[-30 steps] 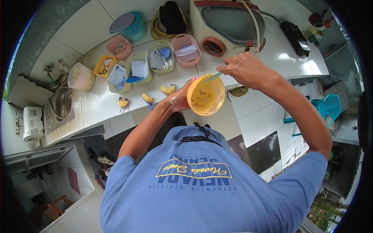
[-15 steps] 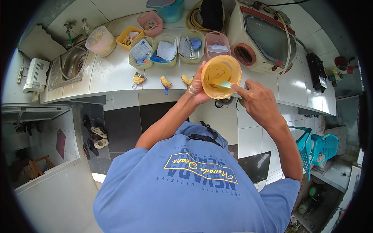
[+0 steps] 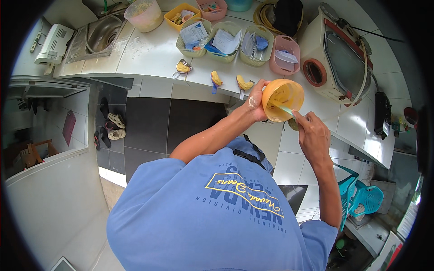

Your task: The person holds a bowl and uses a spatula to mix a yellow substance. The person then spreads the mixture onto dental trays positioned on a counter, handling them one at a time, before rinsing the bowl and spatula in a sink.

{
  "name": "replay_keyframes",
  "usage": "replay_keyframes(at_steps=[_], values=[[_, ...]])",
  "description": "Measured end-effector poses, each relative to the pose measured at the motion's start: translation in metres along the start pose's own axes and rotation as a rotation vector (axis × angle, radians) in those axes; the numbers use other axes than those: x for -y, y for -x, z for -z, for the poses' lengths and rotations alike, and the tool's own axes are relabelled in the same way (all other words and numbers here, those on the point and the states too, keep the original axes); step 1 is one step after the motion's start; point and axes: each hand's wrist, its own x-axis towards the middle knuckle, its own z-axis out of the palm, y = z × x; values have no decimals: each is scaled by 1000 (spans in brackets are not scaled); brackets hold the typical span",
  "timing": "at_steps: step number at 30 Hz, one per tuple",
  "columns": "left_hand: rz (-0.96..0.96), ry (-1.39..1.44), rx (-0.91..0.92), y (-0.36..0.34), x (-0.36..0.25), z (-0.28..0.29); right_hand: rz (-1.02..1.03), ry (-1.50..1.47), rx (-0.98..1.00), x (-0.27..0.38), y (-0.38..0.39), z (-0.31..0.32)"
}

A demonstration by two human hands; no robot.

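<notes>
My left hand (image 3: 257, 103) grips an orange mixing bowl (image 3: 296, 90) by its side, tilted so that its opening faces me. A wet yellowish paste coats the inside. In my right hand (image 3: 313, 135) is a pale green spatula (image 3: 285, 109), its blade reaching into the bowl; the fingers are closed round the handle. White residue sticks to my left wrist. Left of the bowl, along the counter's front edge, lie a metal impression tray (image 3: 183, 67) filled with yellow material, a yellow piece with blue under it (image 3: 216, 79) and another yellow piece (image 3: 244, 83).
Behind these, several baskets (image 3: 285, 67) with papers line the white counter (image 3: 149, 56). A large boxy machine (image 3: 334, 58) with a window stands to the right. At the left are a metal sink (image 3: 103, 36) and a white tub (image 3: 143, 16). A turquoise chair (image 3: 366, 198) stands at lower right.
The bowl has tipped further toward me, and the spatula now slants deeper into it from the right. The view has swung, shifting the counter up and to the right in the picture.
</notes>
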Motion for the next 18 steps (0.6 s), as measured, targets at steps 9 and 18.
replay_keyframes(at_steps=[9,18], values=[[-288,-19,-133,-17,8,30,-323,-377,-29,6,11,-75],[-323,-32,-47,-20,-4,37,-436,-765,64,-5,-20,-95]])
